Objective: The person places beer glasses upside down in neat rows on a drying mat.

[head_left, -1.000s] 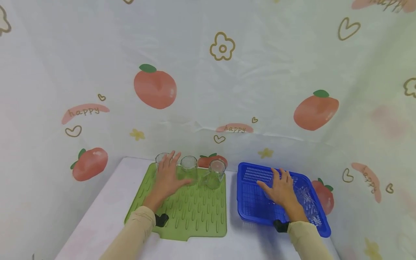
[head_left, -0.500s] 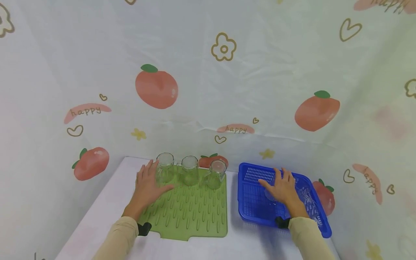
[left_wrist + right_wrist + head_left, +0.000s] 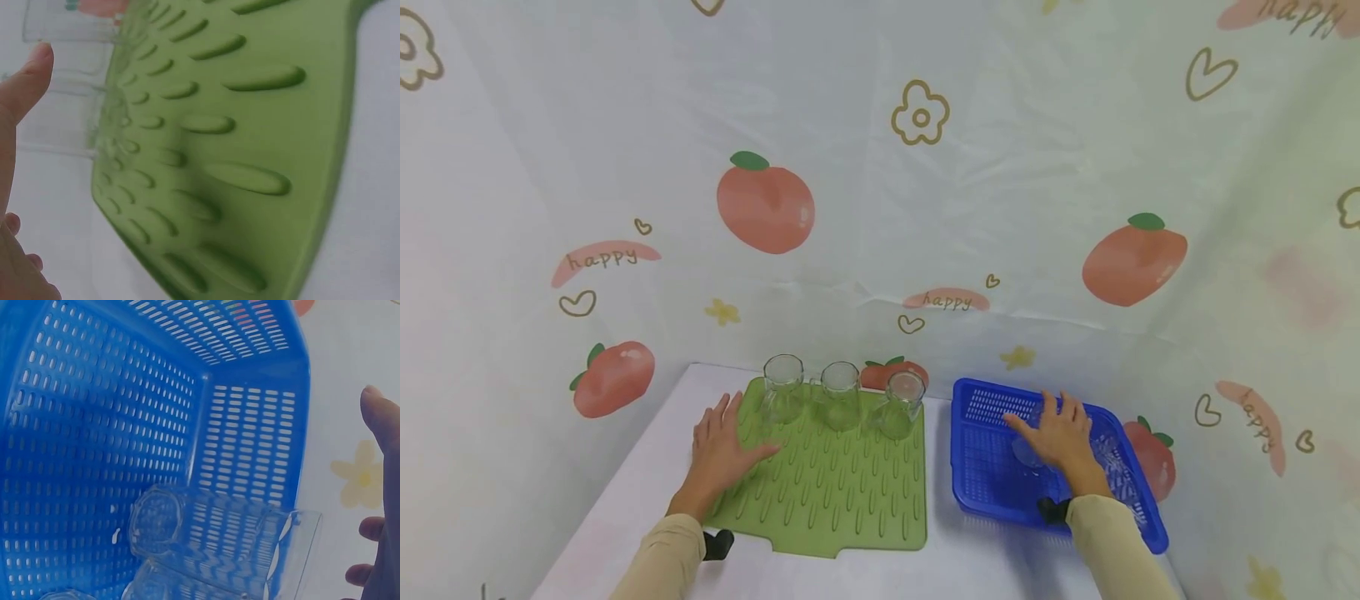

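Three clear glass mugs stand upright in a row along the back of a green ridged mat: a left mug (image 3: pixel 784 392), a middle mug (image 3: pixel 840 400) and a right mug (image 3: pixel 898 408). Over the mat's left edge, my left hand (image 3: pixel 718 454) is held with fingers spread and nothing in it. My right hand (image 3: pixel 1062 437) hovers above the blue basket, thumb apart from the fingers, holding nothing. Inside that basket several clear glasses lie; a ridged glass (image 3: pixel 225 534) leans against its wall in the right wrist view. My right hand partly hides them in the head view.
The green mat (image 3: pixel 842 492) covers the left part of the white table (image 3: pixel 625 508). To its right sits the blue perforated basket (image 3: pixel 957 467), with a strip of table between them. A printed curtain (image 3: pixel 880 200) hangs close behind both.
My left hand has drawn back leftward and toward me from the mugs, uncovering the left one. My right hand stays over the basket, nearly still.
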`<state>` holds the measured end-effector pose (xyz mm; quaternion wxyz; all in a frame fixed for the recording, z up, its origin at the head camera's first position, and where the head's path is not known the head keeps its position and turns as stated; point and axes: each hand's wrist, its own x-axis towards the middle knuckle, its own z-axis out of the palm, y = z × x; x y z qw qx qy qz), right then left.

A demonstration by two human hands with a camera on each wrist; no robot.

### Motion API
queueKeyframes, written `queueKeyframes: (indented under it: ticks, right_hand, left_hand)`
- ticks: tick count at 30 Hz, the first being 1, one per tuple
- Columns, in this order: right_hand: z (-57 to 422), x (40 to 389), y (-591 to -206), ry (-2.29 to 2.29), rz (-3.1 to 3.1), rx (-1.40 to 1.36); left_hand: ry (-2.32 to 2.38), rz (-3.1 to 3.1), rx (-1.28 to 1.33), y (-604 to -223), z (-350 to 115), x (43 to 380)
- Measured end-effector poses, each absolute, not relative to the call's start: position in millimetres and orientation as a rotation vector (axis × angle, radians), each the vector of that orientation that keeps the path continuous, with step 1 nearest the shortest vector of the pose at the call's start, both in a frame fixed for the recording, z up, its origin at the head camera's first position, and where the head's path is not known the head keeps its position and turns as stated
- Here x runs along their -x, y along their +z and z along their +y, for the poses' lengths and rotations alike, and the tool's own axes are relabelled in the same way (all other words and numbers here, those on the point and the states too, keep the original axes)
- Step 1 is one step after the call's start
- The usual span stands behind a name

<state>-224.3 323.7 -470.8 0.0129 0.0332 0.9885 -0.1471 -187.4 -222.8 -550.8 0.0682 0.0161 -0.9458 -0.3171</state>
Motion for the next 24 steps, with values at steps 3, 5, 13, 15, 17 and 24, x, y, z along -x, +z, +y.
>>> queueKeyframes:
  ticks: [3,5,13,15,17,24]
  right_hand:
    - [324.8,226.8,-472.2,-0.464,3.061,-0.144]
    - [325.8,228.2,-473.9,-0.472,3.045,-0.167]
    - [326.1,232.9,-479.4,-0.488,2.996,-0.211]
    - [325.5,234.3,-480.8,-0.482,2.992,-0.217]
    - [325.2,235.2,-482.0,-0.466,2.984,-0.223]
    - [329.2,234.3,-481.1,-0.45,2.941,-0.271]
  left_hand:
    - [-0.942,-2.862,-0.065,-557.3,-226.2,186.8]
    - [-0.927,-2.86,-0.075,-562.7,-227.6,187.1]
    - [-1.007,-2.947,-0.16,-581.2,-230.5,183.3]
    - [-1.022,-2.973,-0.178,-584.5,-231.5,181.5]
    - [-1.041,-2.993,-0.191,-587.8,-231.8,179.9]
    - [-1.041,-3.064,-0.203,-600.6,-232.0,178.9]
